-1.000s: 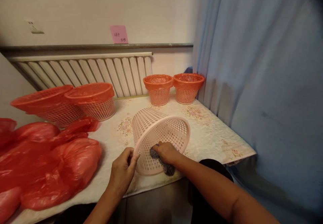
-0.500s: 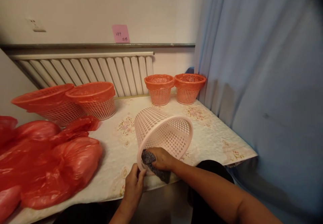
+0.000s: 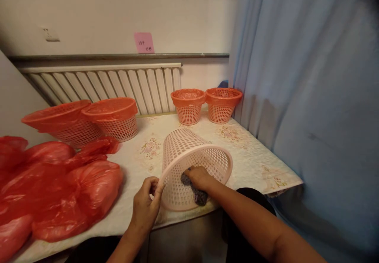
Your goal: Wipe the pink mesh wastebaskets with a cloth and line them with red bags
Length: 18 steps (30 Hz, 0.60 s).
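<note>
A pale pink plastic basket (image 3: 185,148) with a lattice of holes lies on its side on the table, its mouth facing me. My left hand (image 3: 146,201) pinches the left edge of its rim between thumb and fingers. Inside the mouth, my right hand (image 3: 201,177) is closed on a dark grey cloth (image 3: 199,196), which rests against the lower inner wall. Part of the cloth hangs down below the fingers.
Two baskets lined with red bags (image 3: 189,97) stand at the back, two more (image 3: 114,111) at the left. A heap of red plastic bags (image 3: 71,192) covers the table's left side. A blue curtain (image 3: 296,77) hangs on the right; a radiator (image 3: 130,85) is behind.
My right hand has moved the cloth from the rim's lower left further into the basket. The left hand has shifted up along the rim, and the basket has turned slightly.
</note>
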Each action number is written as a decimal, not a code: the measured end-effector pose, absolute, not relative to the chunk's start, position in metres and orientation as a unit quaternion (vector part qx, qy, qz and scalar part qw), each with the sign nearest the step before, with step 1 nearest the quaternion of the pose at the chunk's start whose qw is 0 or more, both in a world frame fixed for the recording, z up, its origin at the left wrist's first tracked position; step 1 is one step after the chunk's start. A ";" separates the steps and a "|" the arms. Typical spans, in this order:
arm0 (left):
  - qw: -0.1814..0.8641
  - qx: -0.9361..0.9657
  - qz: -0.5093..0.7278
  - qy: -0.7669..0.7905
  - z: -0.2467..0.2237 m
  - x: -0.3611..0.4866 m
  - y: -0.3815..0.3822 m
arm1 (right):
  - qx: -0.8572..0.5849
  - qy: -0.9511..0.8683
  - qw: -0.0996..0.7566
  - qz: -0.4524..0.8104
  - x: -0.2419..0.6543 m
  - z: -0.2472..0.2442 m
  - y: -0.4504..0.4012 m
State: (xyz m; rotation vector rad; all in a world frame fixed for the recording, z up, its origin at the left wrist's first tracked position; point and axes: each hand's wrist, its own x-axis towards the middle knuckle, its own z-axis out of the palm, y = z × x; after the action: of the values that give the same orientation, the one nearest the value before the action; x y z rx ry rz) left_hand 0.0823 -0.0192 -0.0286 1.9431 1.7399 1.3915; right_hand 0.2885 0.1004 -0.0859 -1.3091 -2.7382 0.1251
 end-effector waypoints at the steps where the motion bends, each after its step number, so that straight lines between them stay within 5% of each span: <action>1: 0.096 0.639 0.486 0.589 -0.037 0.086 -0.021 | -0.433 -0.899 0.054 0.045 0.289 -0.086 0.101; 9: 0.216 0.605 0.463 0.611 -0.117 0.108 -0.041 | -0.386 -0.910 0.113 0.095 0.273 -0.086 0.082; 18: 0.050 0.675 0.429 0.598 -0.061 0.079 -0.025 | -0.387 -0.915 0.078 0.087 0.280 -0.088 0.089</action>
State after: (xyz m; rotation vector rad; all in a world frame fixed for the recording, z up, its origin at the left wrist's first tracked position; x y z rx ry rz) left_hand 0.0786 -0.0252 -0.0609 2.0557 1.8201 1.3079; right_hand 0.2799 0.0890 -0.0876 -1.1599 -2.7391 0.2595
